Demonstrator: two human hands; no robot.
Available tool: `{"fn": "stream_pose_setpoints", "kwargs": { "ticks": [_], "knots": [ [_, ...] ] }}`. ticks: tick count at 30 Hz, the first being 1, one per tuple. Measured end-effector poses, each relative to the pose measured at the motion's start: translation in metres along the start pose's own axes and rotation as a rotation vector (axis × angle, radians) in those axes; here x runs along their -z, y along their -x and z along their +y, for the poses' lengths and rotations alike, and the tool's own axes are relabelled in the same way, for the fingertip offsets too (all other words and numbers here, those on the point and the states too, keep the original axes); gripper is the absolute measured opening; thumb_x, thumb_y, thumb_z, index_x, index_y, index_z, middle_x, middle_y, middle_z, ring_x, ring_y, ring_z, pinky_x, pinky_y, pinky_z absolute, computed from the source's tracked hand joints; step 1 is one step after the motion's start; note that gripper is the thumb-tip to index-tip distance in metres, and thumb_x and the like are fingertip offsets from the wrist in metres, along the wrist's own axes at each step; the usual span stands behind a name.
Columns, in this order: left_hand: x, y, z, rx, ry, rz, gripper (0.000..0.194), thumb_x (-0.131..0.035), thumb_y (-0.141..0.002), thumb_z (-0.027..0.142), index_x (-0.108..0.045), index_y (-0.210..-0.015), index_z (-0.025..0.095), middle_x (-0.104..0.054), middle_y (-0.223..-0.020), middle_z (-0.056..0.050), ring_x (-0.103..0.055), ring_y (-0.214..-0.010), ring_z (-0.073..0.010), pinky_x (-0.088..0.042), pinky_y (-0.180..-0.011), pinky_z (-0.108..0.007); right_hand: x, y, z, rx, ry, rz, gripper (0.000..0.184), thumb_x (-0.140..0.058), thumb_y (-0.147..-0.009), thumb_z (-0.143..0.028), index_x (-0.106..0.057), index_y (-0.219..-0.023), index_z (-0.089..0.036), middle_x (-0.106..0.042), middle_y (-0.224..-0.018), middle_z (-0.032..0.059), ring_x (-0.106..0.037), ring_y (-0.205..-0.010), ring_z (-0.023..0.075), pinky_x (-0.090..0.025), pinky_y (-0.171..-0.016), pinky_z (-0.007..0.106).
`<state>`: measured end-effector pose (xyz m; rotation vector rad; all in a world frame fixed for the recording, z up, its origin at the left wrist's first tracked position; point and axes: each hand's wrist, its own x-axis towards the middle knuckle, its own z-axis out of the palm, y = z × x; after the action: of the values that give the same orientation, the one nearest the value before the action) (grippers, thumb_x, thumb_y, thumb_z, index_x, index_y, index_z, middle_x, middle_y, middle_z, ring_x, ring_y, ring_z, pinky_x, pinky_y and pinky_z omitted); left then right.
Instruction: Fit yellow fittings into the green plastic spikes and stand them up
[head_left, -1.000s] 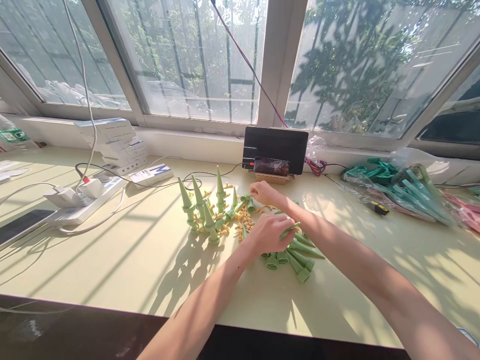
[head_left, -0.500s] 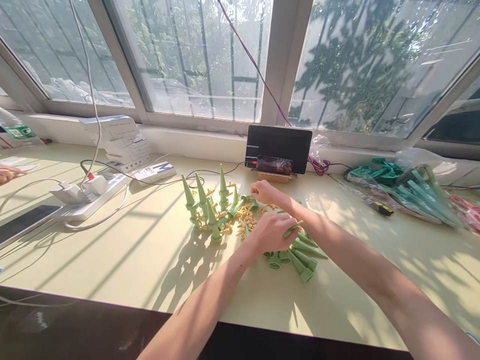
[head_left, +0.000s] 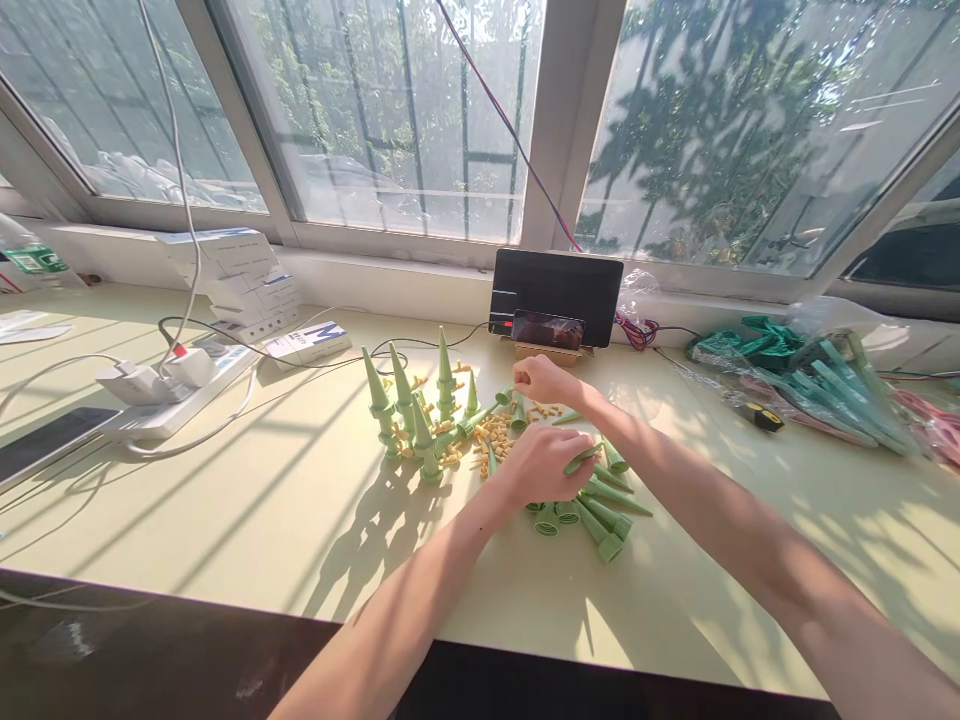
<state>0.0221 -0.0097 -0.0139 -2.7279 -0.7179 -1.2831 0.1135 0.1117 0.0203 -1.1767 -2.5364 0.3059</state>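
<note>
My left hand [head_left: 551,465] is closed around a green plastic spike [head_left: 585,458], whose tip pokes out by the thumb. Just beyond it, my right hand [head_left: 546,380] pinches the top of a green cone piece [head_left: 519,411] that hangs point up under the fingers. A pile of small yellow connectors [head_left: 495,436] lies between and left of the hands. Several loose green cones [head_left: 604,535] are spread below and right of my left hand, partly covered by it. Further left, several green spiked pieces [head_left: 424,440] stand upright, joined with yellow connectors.
At the back a tablet [head_left: 555,285] leans, with a phone [head_left: 549,329] in front. White boxes [head_left: 232,275], a power strip [head_left: 176,395] with cables, and a dark phone [head_left: 52,440] are on the left. Plastic bags of green parts [head_left: 832,390] and a yellow-black tool [head_left: 763,416] lie right.
My right hand has shifted slightly right with the green cone piece. My left hand keeps its grip on the spike. Another person's hand at the far left has gone out of view.
</note>
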Motion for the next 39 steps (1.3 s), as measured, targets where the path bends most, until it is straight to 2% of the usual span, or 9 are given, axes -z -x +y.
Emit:
{"fn": "stream_pose_setpoints", "kwargs": {
  "ticks": [11,17,22,25,29,31,35,39],
  "knots": [
    [0.0,0.001,-0.001,0.025,0.006,0.001,0.017,-0.05,-0.079,0.017,-0.047,-0.063,0.018,-0.045,-0.052,0.003,-0.033,-0.048,-0.0096,-0.02,-0.047,-0.027,-0.018,-0.012,-0.008,0.045,-0.071,0.012,0.013,-0.06,-0.082,-0.014,-0.064,-0.07,-0.011,-0.061,-0.063,0.002,-0.046,-0.058,0.0093,-0.031,-0.056,0.022],
    [0.002,-0.001,0.001,0.025,0.016,0.036,0.02,-0.049,-0.082,0.019,-0.046,-0.062,0.018,-0.042,-0.051,0.003,-0.033,-0.047,-0.0094,-0.02,-0.046,-0.026,-0.016,-0.005,-0.004,0.022,-0.138,-0.036,0.013,-0.064,-0.081,-0.02,-0.071,-0.076,-0.011,-0.066,-0.065,0.0028,-0.05,-0.058,0.0098,-0.035,-0.057,0.021],
    [0.004,-0.002,0.001,0.077,0.057,0.115,0.018,-0.049,-0.084,0.02,-0.049,-0.066,0.018,-0.045,-0.053,0.003,-0.034,-0.048,-0.0091,-0.023,-0.046,-0.024,-0.011,0.003,0.004,-0.004,-0.173,-0.003,0.016,-0.061,-0.082,-0.021,-0.073,-0.084,-0.011,-0.066,-0.064,0.0026,-0.052,-0.057,0.0106,-0.037,-0.058,0.021],
    [0.005,-0.004,0.0,0.146,0.097,0.186,0.022,-0.05,-0.085,0.022,-0.047,-0.063,0.018,-0.042,-0.052,0.004,-0.03,-0.046,-0.0081,-0.024,-0.046,-0.024,-0.004,0.017,0.008,-0.062,-0.231,0.077,0.018,-0.058,-0.082,-0.022,-0.072,-0.087,-0.012,-0.067,-0.065,0.0025,-0.055,-0.06,0.0118,-0.038,-0.059,0.021],
    [0.009,-0.008,-0.005,0.33,0.167,0.28,0.027,-0.052,-0.087,0.028,-0.048,-0.062,0.018,-0.039,-0.05,0.005,-0.031,-0.045,-0.0078,-0.028,-0.048,-0.023,0.007,0.058,0.009,-0.154,-0.325,0.239,0.021,-0.055,-0.084,-0.028,-0.069,-0.084,-0.013,-0.067,-0.068,0.0026,-0.057,-0.06,0.0131,-0.04,-0.058,0.022],
    [0.013,-0.009,-0.009,0.469,0.242,0.283,0.024,-0.053,-0.089,0.033,-0.055,-0.069,0.018,-0.04,-0.049,0.006,-0.034,-0.044,-0.0077,-0.031,-0.049,-0.023,0.009,0.085,0.009,-0.162,-0.326,0.371,0.022,-0.053,-0.086,-0.03,-0.068,-0.082,-0.014,-0.066,-0.067,0.0027,-0.057,-0.061,0.0138,-0.041,-0.059,0.023],
    [0.018,-0.01,-0.019,0.69,0.498,0.303,0.029,-0.053,-0.089,0.044,-0.064,-0.089,0.017,-0.048,-0.061,0.002,-0.036,-0.044,-0.0068,-0.026,-0.042,-0.022,0.006,0.13,0.011,-0.246,-0.277,0.556,0.033,-0.046,-0.092,-0.041,-0.065,-0.078,-0.017,-0.06,-0.06,0.0025,-0.052,-0.054,0.0135,-0.039,-0.054,0.024],
    [0.02,-0.012,-0.024,0.81,0.713,0.302,0.037,-0.058,-0.085,0.05,-0.067,-0.096,0.016,-0.053,-0.064,0.0,-0.04,-0.045,-0.0071,-0.03,-0.04,-0.021,0.001,0.148,0.007,-0.255,-0.236,0.653,0.036,-0.043,-0.095,-0.043,-0.065,-0.081,-0.018,-0.061,-0.064,0.0037,-0.053,-0.056,0.0143,-0.042,-0.057,0.026]
  ]
}}
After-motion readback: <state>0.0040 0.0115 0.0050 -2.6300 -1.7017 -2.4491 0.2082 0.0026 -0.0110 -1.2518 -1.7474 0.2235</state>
